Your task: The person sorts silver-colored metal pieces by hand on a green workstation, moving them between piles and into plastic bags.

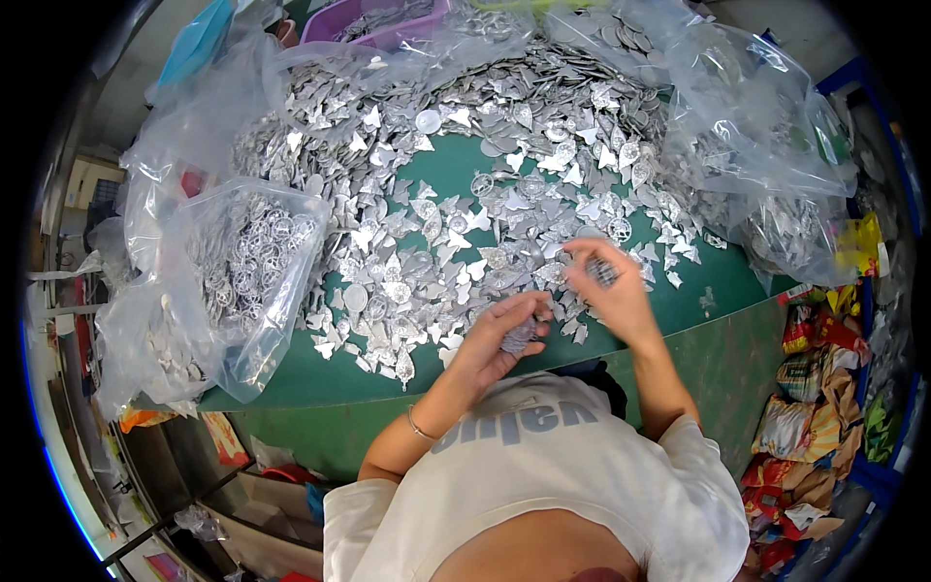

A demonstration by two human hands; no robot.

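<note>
My left hand [493, 341] is closed around a small stack of flat, silver-coloured metal pieces [519, 337], held just above the table's near edge. To its right, my right hand [618, 291] is raised over the scattered pieces, slightly blurred, with thumb and fingers curled toward each other. Something grey and patterned shows in the hollow of that hand; whether it is gripped or lies behind is unclear. Around both hands spread many loose stamped metal pieces [417, 262], some round, some pointed or butterfly-like, on a green table [451, 160]. A taller heap [543, 82] of them rises at the back.
At the left, a clear plastic bag [276, 339] holds openwork metal pieces. More clear bags [766, 116] lie at the right. A purple basket [320, 27] stands at the back. Colourful packets [795, 427] fill a shelf on the right; drawers [267, 504] stand at lower left.
</note>
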